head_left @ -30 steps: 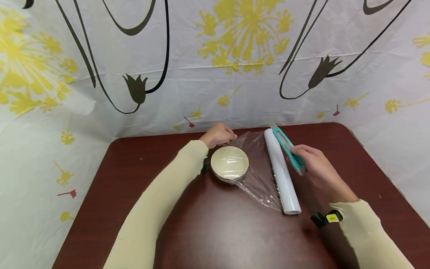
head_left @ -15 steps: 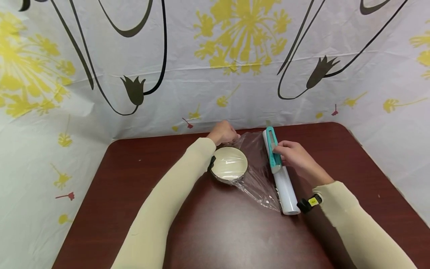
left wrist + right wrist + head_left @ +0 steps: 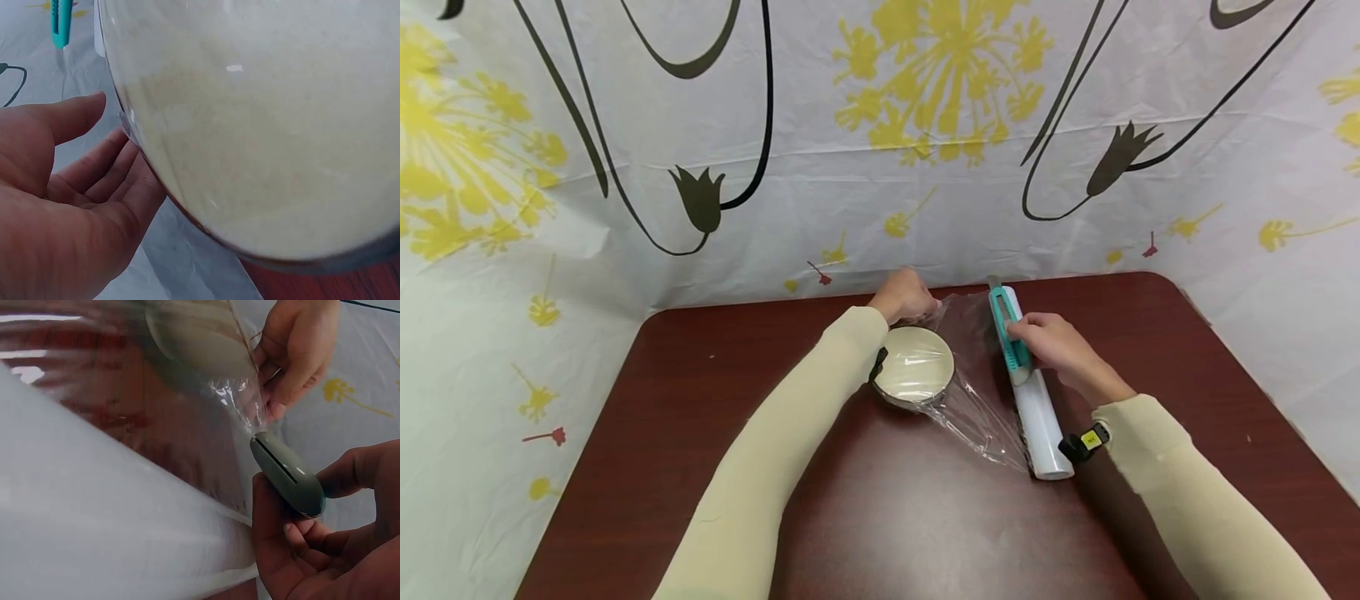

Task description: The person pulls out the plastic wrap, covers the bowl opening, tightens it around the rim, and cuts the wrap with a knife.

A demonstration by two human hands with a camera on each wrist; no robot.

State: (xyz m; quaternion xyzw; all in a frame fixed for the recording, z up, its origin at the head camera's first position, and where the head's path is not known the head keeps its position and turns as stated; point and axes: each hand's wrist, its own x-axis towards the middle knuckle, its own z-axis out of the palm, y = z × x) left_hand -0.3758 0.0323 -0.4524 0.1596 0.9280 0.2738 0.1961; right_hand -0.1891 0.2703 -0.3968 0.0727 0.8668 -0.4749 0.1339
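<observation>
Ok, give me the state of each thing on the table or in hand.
Roll: lying on its side, partly unwound.
Dish: upright, covered.
Plastic film: crinkled, spread over the dish, reaching the roll.
Cutter: blade out, held in the right hand.

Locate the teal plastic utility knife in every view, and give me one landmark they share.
Head: the teal plastic utility knife is right of centre, in the right hand's grip, overlapping the white cylindrical roll.
Left wrist: the knife is at the upper left, cut off by the top edge.
Right wrist: the knife is right of centre, below mid-height, seen end-on.
Shared landmark: the round cream dish under clear plastic film.
</observation>
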